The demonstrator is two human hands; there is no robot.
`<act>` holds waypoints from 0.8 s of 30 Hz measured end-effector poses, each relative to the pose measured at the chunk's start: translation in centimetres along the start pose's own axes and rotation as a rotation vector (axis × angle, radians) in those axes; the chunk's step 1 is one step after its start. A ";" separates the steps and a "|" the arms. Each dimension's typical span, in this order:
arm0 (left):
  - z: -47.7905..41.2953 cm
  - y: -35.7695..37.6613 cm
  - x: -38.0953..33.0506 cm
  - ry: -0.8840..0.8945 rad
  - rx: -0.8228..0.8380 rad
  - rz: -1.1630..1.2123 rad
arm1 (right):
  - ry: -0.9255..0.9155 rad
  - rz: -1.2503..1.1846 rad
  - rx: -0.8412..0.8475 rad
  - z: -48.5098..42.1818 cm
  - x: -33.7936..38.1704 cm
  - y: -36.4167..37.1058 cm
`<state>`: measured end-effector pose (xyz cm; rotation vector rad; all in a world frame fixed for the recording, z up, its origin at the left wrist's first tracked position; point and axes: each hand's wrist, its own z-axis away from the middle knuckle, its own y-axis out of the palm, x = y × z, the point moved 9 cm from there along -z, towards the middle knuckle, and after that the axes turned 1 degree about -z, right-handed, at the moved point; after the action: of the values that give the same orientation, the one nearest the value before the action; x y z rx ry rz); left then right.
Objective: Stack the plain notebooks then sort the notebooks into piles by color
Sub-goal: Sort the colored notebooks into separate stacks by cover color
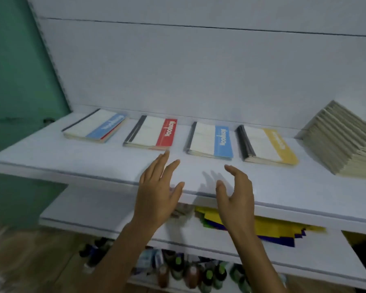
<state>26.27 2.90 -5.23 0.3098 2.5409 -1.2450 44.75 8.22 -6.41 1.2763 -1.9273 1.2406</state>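
Four notebook piles beyond two empty hands

The white word "Notebook" stood sideways on the red-band notebook, and the same word, also in white and sideways, stood on the blue-band notebook at its 3 o'clock. On the leftmost notebook, at 9 o'clock of the red one, and on the yellow-band notebook, at 3 o'clock of the blue one, the white print was too blurred to read.
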 end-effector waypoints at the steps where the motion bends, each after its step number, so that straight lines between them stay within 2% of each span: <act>1: 1.8 -1.8 2.3 -0.032 -0.023 -0.018 | -0.006 -0.022 0.035 1.4 1.1 2.0; 4: 7.0 -7.0 8.9 -0.165 -0.064 -0.124 | -0.005 -0.076 0.165 5.6 4.2 8.0; 8: 11.4 -11.9 14.8 -0.274 -0.112 -0.291 | -0.129 -0.084 0.303 8.6 8.8 14.5; 13: 13.1 -12.9 18.5 -0.265 -0.052 -0.439 | -0.245 -0.082 0.350 8.2 12.4 19.5; 18: 10.7 -13.2 23.0 -0.258 -0.023 -0.462 | -0.240 -0.140 0.381 5.5 14.0 25.3; 24: 1.4 -13.6 27.5 -0.169 -0.046 -0.357 | -0.177 -0.164 0.356 -2.0 15.5 32.7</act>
<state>-3.50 -4.68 -5.78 -0.2611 2.5425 -1.2661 8.50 7.80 -6.54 1.7386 -1.7236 1.4718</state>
